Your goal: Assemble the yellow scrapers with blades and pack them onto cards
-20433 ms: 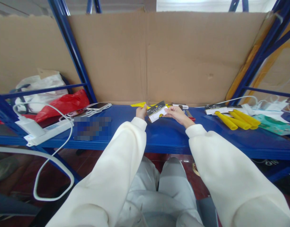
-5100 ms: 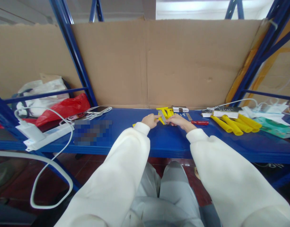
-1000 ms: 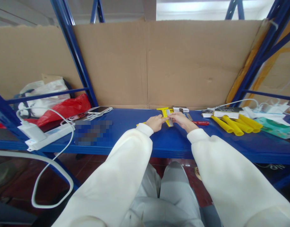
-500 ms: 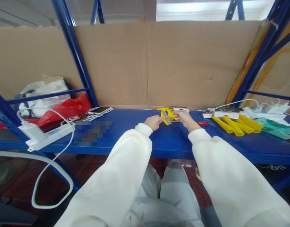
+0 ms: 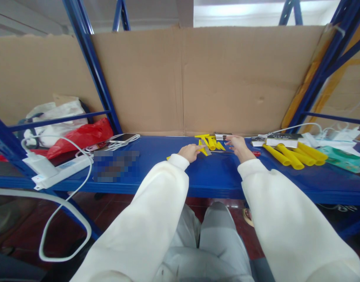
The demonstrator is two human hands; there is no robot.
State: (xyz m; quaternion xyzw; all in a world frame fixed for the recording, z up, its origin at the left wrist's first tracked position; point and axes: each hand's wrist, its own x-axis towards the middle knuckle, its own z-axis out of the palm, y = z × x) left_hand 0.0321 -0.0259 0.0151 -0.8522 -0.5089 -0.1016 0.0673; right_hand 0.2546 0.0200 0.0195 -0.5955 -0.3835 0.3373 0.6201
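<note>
My left hand (image 5: 189, 152) is closed on a yellow plastic piece with a flat metal blade (image 5: 208, 150), which looks like a scraper head. Just beyond it lie several yellow plastic parts (image 5: 210, 141), among them a T-shaped one and some small pointed ones. To the right of those parts, my right hand (image 5: 237, 146) is raised over the shelf with its fingers apart and nothing visible in them. Partly behind its fingertips sits a small black-and-white box (image 5: 221, 136). A slim red object (image 5: 256, 153) lies right beside that wrist.
On the right, several yellow tubular handles (image 5: 294, 156) lie before a black-and-white box (image 5: 281, 140), with a green packet (image 5: 344, 158) beyond. At left are a white power strip (image 5: 62, 168), a phone (image 5: 124, 137) and a red bag (image 5: 82, 135). Cardboard (image 5: 227, 82) backs the shelf.
My right hand has drawn away to the right from the yellow parts, and its fingers have spread. The small yellow parts show uncovered now. My left hand stays in place with the bladed piece.
</note>
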